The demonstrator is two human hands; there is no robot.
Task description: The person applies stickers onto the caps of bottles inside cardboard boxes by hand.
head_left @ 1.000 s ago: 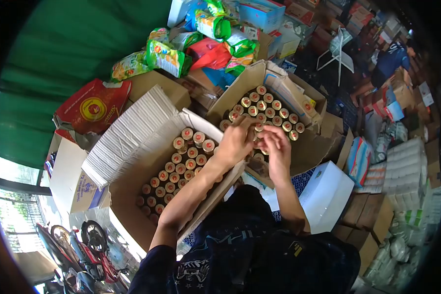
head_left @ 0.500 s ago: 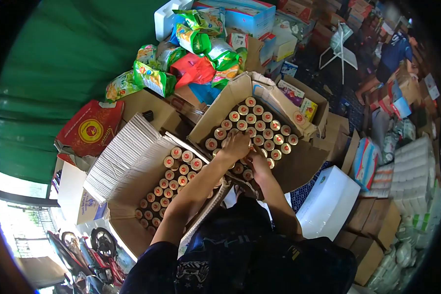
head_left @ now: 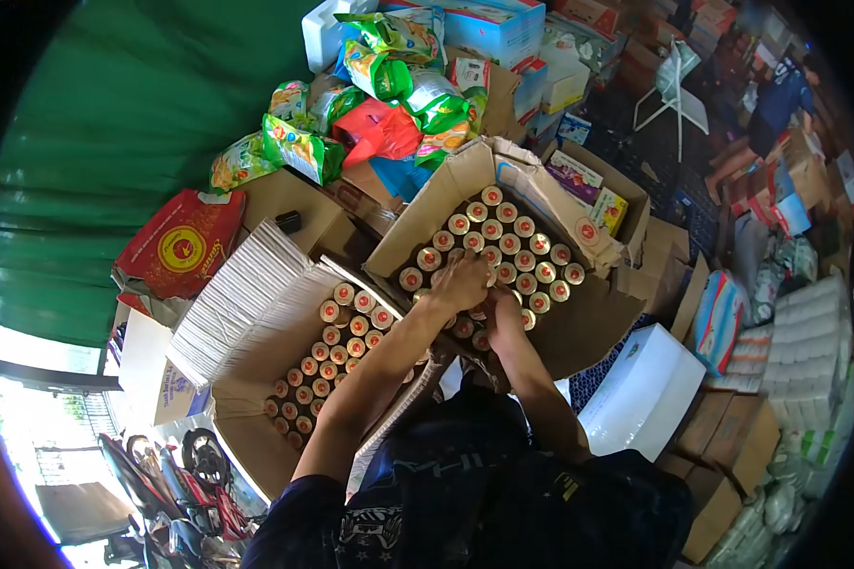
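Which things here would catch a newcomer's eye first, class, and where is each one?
The gold can ends with red centres draw the eye first, packed in two open cardboard boxes, with the left hand and right hand in the right-hand box. Beyond them lies a heap of green packets around a red bag, and a green sheet hangs at upper left.

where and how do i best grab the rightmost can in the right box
I'd pinch the can by its gold rim, coming from above with one finger down its right side. It looks upright, top facing up, with other cans crowding its left and none to its right in the box.
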